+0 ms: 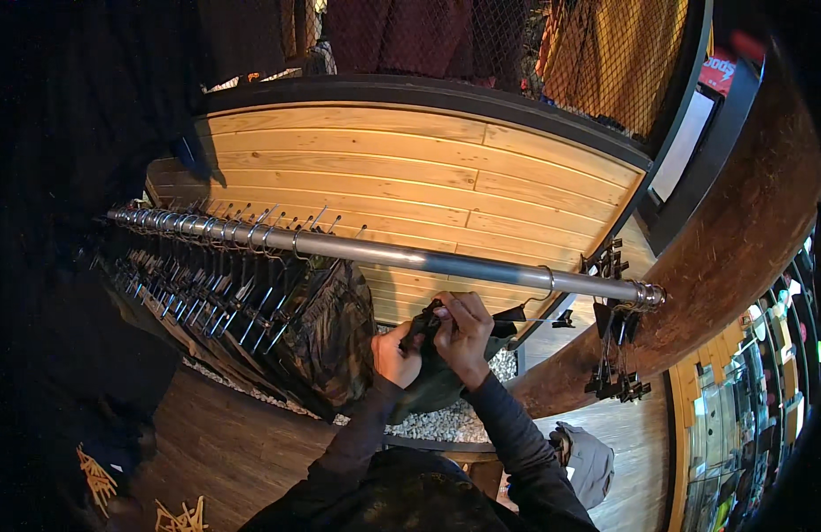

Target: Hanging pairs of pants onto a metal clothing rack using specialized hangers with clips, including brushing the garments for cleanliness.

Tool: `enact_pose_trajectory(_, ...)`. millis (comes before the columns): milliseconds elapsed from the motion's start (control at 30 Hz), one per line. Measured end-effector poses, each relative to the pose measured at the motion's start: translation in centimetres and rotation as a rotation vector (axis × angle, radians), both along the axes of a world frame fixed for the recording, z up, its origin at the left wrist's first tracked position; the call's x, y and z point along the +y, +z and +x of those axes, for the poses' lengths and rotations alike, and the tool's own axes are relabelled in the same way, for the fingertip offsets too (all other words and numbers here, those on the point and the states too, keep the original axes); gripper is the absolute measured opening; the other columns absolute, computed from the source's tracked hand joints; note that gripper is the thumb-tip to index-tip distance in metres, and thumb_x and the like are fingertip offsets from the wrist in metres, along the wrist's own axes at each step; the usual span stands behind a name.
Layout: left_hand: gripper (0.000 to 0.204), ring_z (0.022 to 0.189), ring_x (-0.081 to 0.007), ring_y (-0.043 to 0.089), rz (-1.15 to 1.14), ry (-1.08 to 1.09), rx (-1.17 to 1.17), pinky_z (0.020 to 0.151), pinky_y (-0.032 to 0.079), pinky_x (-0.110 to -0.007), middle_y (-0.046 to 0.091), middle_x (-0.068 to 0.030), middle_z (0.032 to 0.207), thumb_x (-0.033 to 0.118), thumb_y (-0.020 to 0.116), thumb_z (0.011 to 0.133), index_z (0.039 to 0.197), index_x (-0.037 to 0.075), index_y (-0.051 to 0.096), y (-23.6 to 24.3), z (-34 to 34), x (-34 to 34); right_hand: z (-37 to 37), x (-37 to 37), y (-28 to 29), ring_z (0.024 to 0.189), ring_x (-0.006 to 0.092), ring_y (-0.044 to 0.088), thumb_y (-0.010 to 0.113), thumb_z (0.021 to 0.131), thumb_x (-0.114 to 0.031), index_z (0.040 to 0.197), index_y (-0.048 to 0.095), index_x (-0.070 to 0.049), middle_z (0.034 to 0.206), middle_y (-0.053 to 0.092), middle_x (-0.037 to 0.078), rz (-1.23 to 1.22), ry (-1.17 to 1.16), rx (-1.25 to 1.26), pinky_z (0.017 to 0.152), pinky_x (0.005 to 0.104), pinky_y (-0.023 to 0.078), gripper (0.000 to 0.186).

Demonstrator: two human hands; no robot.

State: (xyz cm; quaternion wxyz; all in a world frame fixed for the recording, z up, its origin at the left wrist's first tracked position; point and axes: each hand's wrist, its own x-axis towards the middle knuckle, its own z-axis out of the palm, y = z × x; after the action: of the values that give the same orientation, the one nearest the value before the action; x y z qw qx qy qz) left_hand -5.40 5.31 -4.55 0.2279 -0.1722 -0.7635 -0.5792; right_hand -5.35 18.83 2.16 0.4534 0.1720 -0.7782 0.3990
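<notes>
Both hands are at a dark green garment (pixel 435 383) that hangs below the metal rail (pixel 388 254). My left hand (pixel 397 356) is closed on its upper edge. Just to the right, my right hand (pixel 463 335) pinches the same edge from above. Beside my right hand a clip hanger hangs from the rail by its hook (pixel 549 285), with a black clip (pixel 563 319) at its right end. My fingers hide the hanger's other end, so I cannot tell whether it grips the garment. Camouflage shorts (pixel 335 332) hang close by on the left.
Many garments on clip hangers (pixel 206 293) crowd the rail's left part. Several bare clip hangers (pixel 616 337) hang at its right end, by a thick brown post (pixel 685 293). Behind stands a wooden plank panel (pixel 366 164). Grey clothing (pixel 590 465) lies low on the right.
</notes>
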Motion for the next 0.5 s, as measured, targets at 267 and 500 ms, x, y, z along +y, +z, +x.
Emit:
enact_pose_trajectory(267,0.029,0.075,-0.039,0.068,0.012,0.024,0.118,0.061,0.052,-0.038,0.068,-0.0217,0.084,-0.005,0.062,0.073,0.101,0.001,0.069,0.5,0.1,0.2,0.2,0.1,0.3,0.076,0.032,0.065,0.06,0.065,0.011,0.097,0.071,0.002,0.087,0.069,0.014,-0.018,-0.011,0.0,0.065,0.037,0.054,0.035)
enact_pose_trajectory(500,0.027,0.074,-0.0401,0.067,-0.061,-0.061,0.111,0.06,0.051,-0.039,0.066,-0.0211,0.08,-0.007,0.058,0.07,0.094,0.0,0.067,0.7,-0.4,-0.4,0.2,0.9,0.3,0.073,0.0301,0.065,0.057,0.069,0.014,0.097,0.072,0.003,0.087,0.069,0.016,0.053,0.031,0.067,0.065,0.0312,0.053,0.033)
